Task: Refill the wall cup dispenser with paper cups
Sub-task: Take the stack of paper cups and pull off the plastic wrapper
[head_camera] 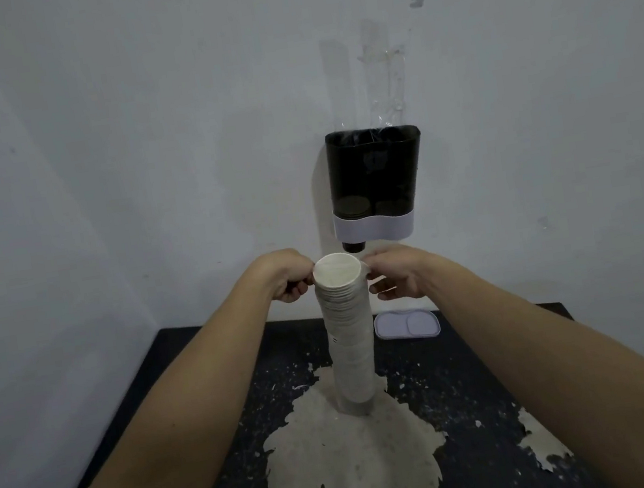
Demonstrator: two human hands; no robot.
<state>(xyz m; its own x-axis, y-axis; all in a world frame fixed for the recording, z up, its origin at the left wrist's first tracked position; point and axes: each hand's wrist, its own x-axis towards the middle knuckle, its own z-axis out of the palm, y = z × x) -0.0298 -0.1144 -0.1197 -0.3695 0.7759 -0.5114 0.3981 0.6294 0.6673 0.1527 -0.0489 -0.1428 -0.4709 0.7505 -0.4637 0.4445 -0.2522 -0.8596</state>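
A tall stack of white paper cups (349, 347) stands upside down on the dark table, its top cup's round base facing me. My left hand (290, 277) pinches the top of the stack from the left. My right hand (392, 271) pinches it from the right. Above and slightly right of the stack, the wall cup dispenser (376, 182) hangs on the wall: a dark translucent body with a pale lilac base band and an open top. A dark cup end sticks out of its bottom left outlet.
The pale lilac dispenser lid (406, 325) lies flat on the table (210, 404) by the wall, right of the stack. The table's dark surface is worn, with pale peeled patches. Clear tape strips run up the wall (133, 146) above the dispenser.
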